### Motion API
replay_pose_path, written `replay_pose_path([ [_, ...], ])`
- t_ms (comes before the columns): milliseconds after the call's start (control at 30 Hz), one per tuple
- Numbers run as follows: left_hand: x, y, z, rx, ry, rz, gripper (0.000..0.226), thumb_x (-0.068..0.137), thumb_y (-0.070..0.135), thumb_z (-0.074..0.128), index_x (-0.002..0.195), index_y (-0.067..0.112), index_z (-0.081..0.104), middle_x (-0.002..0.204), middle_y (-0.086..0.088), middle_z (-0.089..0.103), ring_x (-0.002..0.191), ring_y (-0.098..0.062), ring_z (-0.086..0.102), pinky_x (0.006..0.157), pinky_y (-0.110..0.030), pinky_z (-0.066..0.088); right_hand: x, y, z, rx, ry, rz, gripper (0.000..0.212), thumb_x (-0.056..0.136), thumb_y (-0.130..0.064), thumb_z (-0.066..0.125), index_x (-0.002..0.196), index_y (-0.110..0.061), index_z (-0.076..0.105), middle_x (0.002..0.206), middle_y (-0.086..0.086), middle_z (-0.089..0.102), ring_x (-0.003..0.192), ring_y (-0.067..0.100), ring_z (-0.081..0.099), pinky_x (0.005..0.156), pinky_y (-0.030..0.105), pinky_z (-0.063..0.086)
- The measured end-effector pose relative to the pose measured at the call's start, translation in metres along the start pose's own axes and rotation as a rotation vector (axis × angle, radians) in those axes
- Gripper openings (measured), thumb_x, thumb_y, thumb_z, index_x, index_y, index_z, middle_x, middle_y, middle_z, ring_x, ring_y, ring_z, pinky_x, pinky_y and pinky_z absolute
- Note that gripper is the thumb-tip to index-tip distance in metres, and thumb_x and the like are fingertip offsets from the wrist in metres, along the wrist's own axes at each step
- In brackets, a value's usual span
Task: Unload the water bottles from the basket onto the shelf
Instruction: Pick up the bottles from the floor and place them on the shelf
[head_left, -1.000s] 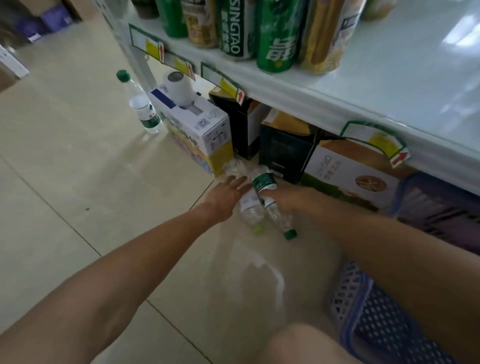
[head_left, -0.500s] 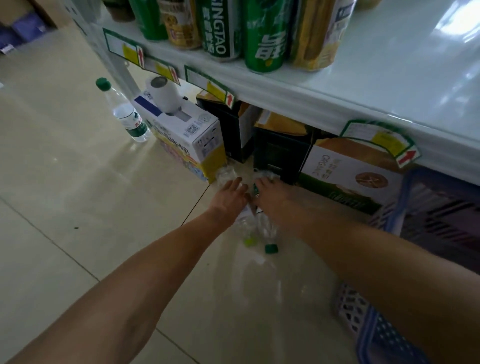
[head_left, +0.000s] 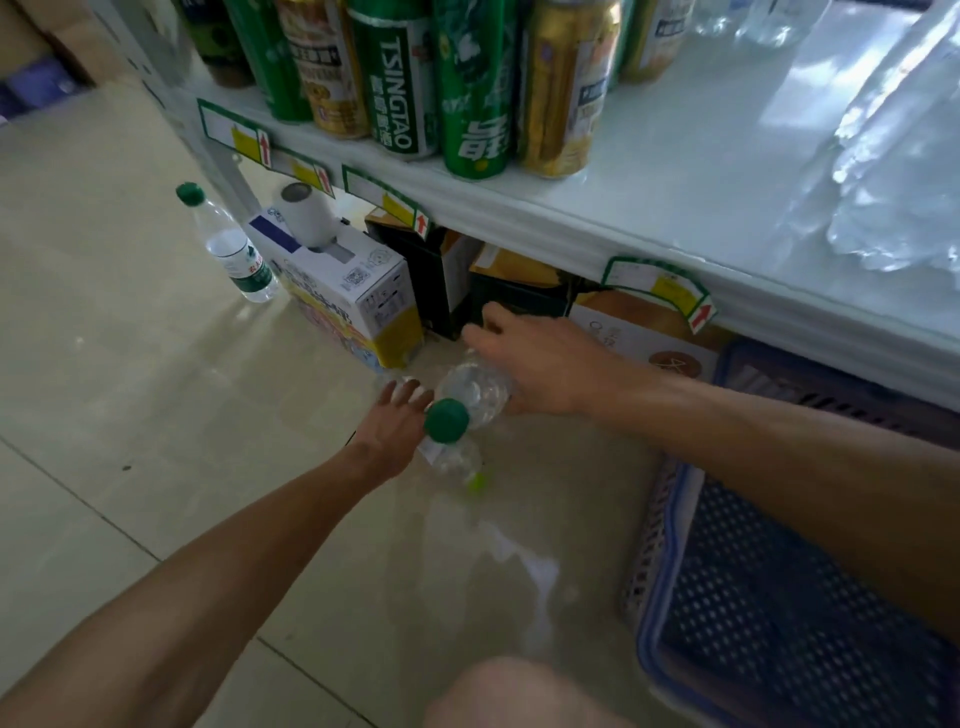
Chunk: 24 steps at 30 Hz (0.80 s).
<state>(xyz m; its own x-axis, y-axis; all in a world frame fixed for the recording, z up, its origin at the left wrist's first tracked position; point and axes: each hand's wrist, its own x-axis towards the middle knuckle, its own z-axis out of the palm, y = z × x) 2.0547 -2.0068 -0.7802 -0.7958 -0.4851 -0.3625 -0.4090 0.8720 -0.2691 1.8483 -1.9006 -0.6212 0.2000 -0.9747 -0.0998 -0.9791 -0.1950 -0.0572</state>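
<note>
Since the preceding frame the right hand (head_left: 545, 364) has raised one water bottle (head_left: 474, 389) off the floor, green cap toward the camera; both bottles lay flat before. Right hand: fingers wrapped round the bottle's body, just below the front edge of the shelf (head_left: 675, 208). Left hand (head_left: 392, 423): fingers stretched out, resting on a second bottle (head_left: 451, 457), which lies on the floor below that edge, pale green cap pointing away from the shelf. A third bottle (head_left: 236, 254) stands upright on the floor beside the shelf's post. Step in hand, as judged: carry the held bottle up to the bare shelf surface beside the cans (head_left: 467, 104). It is best turned upright on the way and set clear of the cans, near the clear bottles (head_left: 893, 156) already there. Basket (head_left: 779, 623), on the floor in front of the shelf: the visible part shows bare mesh only; the right arm hides the rest. Boxes (head_left: 353, 291) occupy the space under the shelf
</note>
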Motion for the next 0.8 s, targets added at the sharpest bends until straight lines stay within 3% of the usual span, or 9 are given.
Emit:
replay_pose_path([
  [67,-0.019,-0.005,-0.016,-0.193,0.129,-0.095,0.052,0.095,0.008,0.064,0.145,-0.001,0.051,0.15,-0.022,0.051,0.14,-0.036,0.046,0.118,-0.047,0.032,-0.014,-0.008,-0.03,0.165,0.093,0.042,0.078,0.07,-0.063,0.08,0.124,-0.031,0.034,0.119,0.002,0.046,0.083,0.021,0.057,0.059,0.036,0.049],
  [133,-0.032,-0.01,-0.04,-0.259,0.231,-0.109,0.062,0.087,0.025,0.076,0.144,0.013,0.055,0.146,-0.011,0.056,0.135,-0.033,0.051,0.114,-0.045,0.038,-0.03,-0.016,-0.059,0.297,0.176,0.086,0.075,0.064,-0.069,0.073,0.119,-0.031,0.039,0.113,-0.003,0.048,0.083,0.023,0.061,0.063,0.039,0.053],
  [267,-0.055,-0.026,-0.098,-0.488,0.369,-0.059,0.069,0.079,0.047,0.082,0.136,0.014,0.062,0.13,-0.006,0.063,0.117,-0.029,0.061,0.1,-0.043,0.046,-0.062,-0.021,-0.107,0.465,0.332,0.189,0.073,0.063,-0.061,0.079,0.12,-0.022,0.054,0.107,-0.004,0.059,0.093,0.02,0.06,0.078,0.042,0.055],
  [333,-0.068,-0.031,-0.129,-0.594,0.429,0.009,0.068,0.079,0.054,0.079,0.135,0.018,0.063,0.123,-0.003,0.064,0.108,-0.024,0.063,0.09,-0.04,0.052,-0.082,-0.016,-0.13,0.526,0.437,0.242,0.065,0.063,-0.061,0.08,0.114,-0.028,0.058,0.103,-0.013,0.06,0.091,0.009,0.06,0.077,0.03,0.053],
  [400,-0.082,-0.03,-0.164,-0.728,0.507,0.083,0.063,0.077,0.059,0.078,0.127,0.021,0.067,0.112,0.004,0.062,0.095,-0.015,0.064,0.078,-0.035,0.054,-0.107,-0.009,-0.155,0.561,0.573,0.278,0.048,0.062,-0.062,0.08,0.1,-0.045,0.056,0.095,-0.028,0.062,0.087,-0.009,0.06,0.07,0.009,0.044],
  [500,-0.097,-0.014,-0.221,-0.857,0.564,0.128,0.051,0.074,0.062,0.076,0.113,0.031,0.067,0.101,0.018,0.057,0.088,-0.003,0.061,0.072,-0.019,0.049,-0.153,0.002,-0.188,0.551,0.704,0.35,0.044,0.063,-0.058,0.083,0.087,-0.057,0.047,0.09,-0.054,0.055,0.08,-0.028,0.056,0.066,-0.005,0.038],
  [633,-0.095,0.018,-0.284,-1.109,0.583,0.169,0.046,0.071,0.05,0.088,0.113,0.039,0.071,0.112,0.014,0.069,0.103,-0.002,0.068,0.085,-0.019,0.056,-0.214,0.02,-0.208,0.543,0.798,0.506,0.037,0.065,-0.059,0.081,0.085,-0.051,0.051,0.079,-0.051,0.061,0.065,-0.024,0.061,0.057,-0.003,0.039],
  [700,-0.085,0.039,-0.316,-1.268,0.6,0.209,0.046,0.069,0.047,0.09,0.111,0.05,0.071,0.114,0.021,0.073,0.104,0.006,0.069,0.085,-0.008,0.053,-0.243,0.031,-0.206,0.587,0.83,0.593,0.04,0.067,-0.054,0.086,0.096,-0.049,0.059,0.082,-0.041,0.069,0.054,-0.011,0.067,0.049,0.0,0.042],
  [800,-0.064,0.07,-0.358,-1.444,0.617,0.239,0.049,0.067,0.047,0.089,0.112,0.035,0.075,0.113,0.021,0.076,0.104,0.004,0.072,0.084,-0.013,0.057,-0.272,0.047,-0.199,0.587,0.886,0.715,0.041,0.069,-0.042,0.09,0.098,-0.049,0.061,0.086,-0.019,0.077,0.055,-0.007,0.07,0.044,0.005,0.047],
])
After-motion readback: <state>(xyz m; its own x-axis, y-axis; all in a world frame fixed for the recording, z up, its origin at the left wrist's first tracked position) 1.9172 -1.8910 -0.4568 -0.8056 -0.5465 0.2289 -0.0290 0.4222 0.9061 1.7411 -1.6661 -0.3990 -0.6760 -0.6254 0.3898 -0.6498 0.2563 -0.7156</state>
